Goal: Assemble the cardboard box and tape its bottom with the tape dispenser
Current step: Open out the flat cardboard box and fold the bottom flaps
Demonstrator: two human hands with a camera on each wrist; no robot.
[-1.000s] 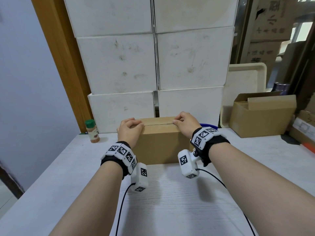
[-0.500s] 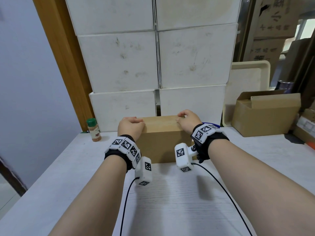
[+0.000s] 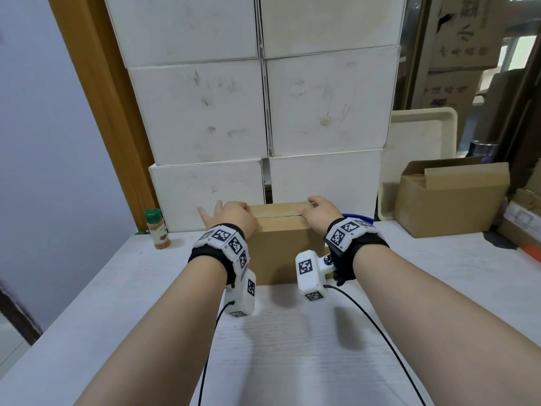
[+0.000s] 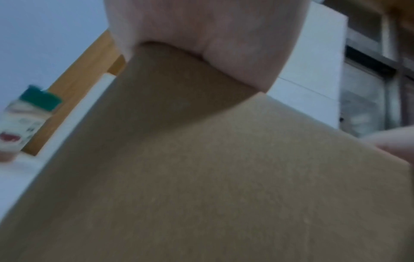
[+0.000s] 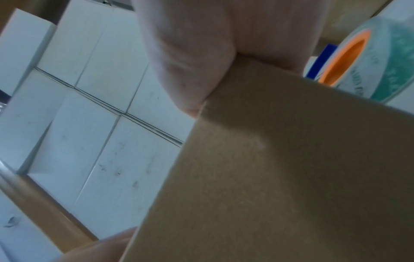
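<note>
A brown cardboard box (image 3: 285,250) stands on the white table (image 3: 292,347) in front of a wall of white boxes, its top flaps folded down with a seam between them. My left hand (image 3: 231,215) lies on the box's top left corner with its fingers spread, and its palm (image 4: 201,35) sits over that corner. My right hand (image 3: 320,210) presses on the top right, thumb at the seam. Just behind the right wrist shows a blue arc of the tape dispenser (image 3: 355,215); its tape roll (image 5: 363,58) has an orange core. The rest of the dispenser is hidden.
A green-capped spice bottle (image 3: 156,228) stands left of the box. Stacked white boxes (image 3: 263,112) close off the back. A beige tray (image 3: 421,148) leans at the back right beside an open cardboard box (image 3: 450,200). More cartons fill the right edge.
My left hand has slid to the box's left corner and spread its fingers. The right hand has shifted slightly right along the top. The box stays in place.
</note>
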